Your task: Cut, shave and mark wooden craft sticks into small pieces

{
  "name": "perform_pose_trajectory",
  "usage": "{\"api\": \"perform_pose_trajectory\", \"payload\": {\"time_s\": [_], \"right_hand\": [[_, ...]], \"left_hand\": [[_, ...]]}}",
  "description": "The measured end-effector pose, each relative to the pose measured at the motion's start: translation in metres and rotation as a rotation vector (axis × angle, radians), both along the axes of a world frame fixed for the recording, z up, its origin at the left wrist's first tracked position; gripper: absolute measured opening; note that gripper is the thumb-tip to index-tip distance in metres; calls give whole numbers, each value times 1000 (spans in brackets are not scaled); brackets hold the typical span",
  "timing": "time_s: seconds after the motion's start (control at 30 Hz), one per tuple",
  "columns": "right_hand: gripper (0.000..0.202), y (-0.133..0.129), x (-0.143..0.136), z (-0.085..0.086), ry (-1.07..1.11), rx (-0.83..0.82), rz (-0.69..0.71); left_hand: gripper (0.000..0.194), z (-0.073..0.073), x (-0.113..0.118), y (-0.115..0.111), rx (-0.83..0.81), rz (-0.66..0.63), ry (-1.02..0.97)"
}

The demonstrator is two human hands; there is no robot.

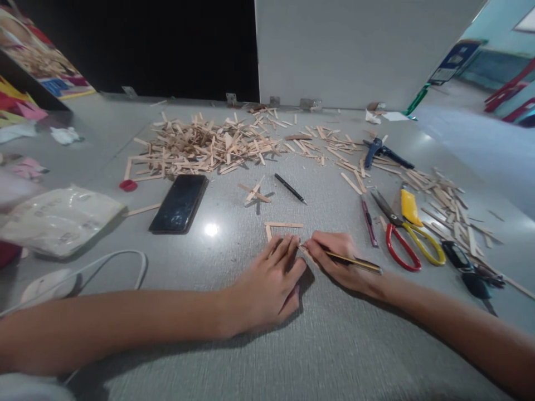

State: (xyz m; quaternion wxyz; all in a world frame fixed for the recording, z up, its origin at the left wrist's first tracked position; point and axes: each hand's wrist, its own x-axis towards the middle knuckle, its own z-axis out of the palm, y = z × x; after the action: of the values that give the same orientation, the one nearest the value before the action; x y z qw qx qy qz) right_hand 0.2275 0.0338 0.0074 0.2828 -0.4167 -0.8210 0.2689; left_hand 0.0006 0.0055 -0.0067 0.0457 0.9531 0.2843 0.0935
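Note:
On the grey table lies a small frame of wooden sticks (285, 225), its upper and left sides showing. My left hand (271, 275) presses down over its lower part, fingertips together on the sticks. A pencil (353, 261) is held in my right hand (338, 259), its tip side close to my left fingertips and a short stick piece there. What lies beneath my left fingers is hidden. Beyond the hands are a small cross-shaped stick piece (254, 193) and a black pen (290, 188).
A large heap of short sticks (209, 145) lies at the back. To the left are a phone (179, 204), a plastic bag (67, 220) and a white mouse (49, 286) with cable. Scissors (403, 225), a yellow cutter (409, 206) and blue-handled pliers (374, 151) lie right.

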Motion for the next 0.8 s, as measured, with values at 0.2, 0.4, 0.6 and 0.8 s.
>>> {"api": "perform_pose_trajectory", "payload": {"time_s": [0.2,0.4,0.6,0.8], "right_hand": [[43,-1,0,-3,-5,45,49],[41,-4,1,0,-67,129,56],[39,-5,1,1,-71,235,70],[38,-6,1,-2,-71,264,66]], "left_hand": [[52,8,1,1,44,-7,39],[56,10,1,3,66,-12,52],[58,10,0,7,78,-27,93],[63,12,-1,9,66,-38,119]]}}
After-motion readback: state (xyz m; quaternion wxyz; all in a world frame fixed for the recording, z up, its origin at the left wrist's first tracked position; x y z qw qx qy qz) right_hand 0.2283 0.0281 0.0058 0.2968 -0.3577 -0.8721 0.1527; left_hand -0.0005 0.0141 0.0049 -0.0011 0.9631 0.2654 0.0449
